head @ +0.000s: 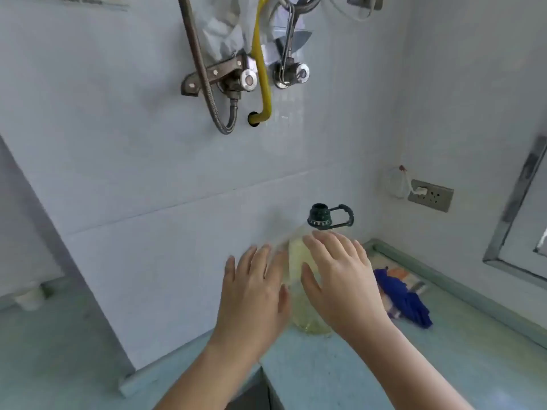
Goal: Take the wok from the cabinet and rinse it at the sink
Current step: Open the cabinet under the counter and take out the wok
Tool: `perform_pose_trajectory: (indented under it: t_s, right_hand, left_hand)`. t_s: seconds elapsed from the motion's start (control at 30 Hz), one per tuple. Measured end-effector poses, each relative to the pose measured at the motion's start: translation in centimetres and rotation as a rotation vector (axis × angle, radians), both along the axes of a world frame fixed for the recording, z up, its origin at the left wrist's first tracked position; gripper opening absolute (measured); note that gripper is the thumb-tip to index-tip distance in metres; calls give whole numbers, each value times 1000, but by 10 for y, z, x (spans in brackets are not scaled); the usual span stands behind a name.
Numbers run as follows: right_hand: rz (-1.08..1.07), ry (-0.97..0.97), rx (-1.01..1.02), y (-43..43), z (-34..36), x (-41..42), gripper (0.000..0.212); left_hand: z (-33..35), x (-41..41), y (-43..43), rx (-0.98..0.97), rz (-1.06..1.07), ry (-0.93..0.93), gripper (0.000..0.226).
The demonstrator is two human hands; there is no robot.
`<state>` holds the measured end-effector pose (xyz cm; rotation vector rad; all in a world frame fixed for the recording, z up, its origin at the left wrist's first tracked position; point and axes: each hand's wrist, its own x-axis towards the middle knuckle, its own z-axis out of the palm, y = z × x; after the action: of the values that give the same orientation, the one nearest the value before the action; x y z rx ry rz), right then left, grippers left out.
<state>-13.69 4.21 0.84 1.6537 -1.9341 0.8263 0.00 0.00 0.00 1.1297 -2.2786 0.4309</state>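
A pale tiled wall (148, 161) is filling most of the view, meeting a second wall at a corner on the right, and a light blue-green counter (444, 365) is running along below it. One clear plastic bottle (299, 255) with yellowish liquid is standing on the counter near the corner, topped by one dark green cap (319, 215) with a loop handle sticking out to the right. Two bare hands are reaching toward it. The left hand (254, 291) is hovering flat with fingers spread, just beside the bottle's left side; whether it is touching the plastic is unclear. The right hand (340, 279) is lying open over the bottle's shoulder and right side, fingers splayed, not curled into a grasp. Motion blur is softening both.

One bundle of blue cloth or gloves (405, 300) is lying on the counter to the right of the bottle, beside something orange and white. On the wall above, two metal valves (248, 79) are sitting side by side, with one yellow pipe (262, 69) curving between them and one braided metal hose (207, 84) looping down at the left. One wall socket (430, 195) is sitting on the right wall, and one metal window frame (515, 214) is showing at the far right.

No wok, cabinet or sink is showing anywhere in view.
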Motion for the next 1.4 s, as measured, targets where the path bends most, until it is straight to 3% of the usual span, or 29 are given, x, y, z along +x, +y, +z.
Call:
perform_pose_trajectory:
  t_s: [0.23, 0.63, 1.1, 1.4]
  right_hand:
    - [197, 11, -19, 2, -12, 96, 39]
    - [404, 17, 84, 35, -49, 243, 39]
    - [669, -6, 234, 77, -103, 382, 43]
    - [796, 6, 328, 69, -147, 436, 44]
  left_hand:
    - [-22, 101, 20, 17, 156, 0, 53]
    - [-59, 249, 80, 128, 348, 49, 51]
    - [-119, 382, 162, 253, 585, 257, 45]
    - [-170, 433, 178, 437, 683, 463, 42]
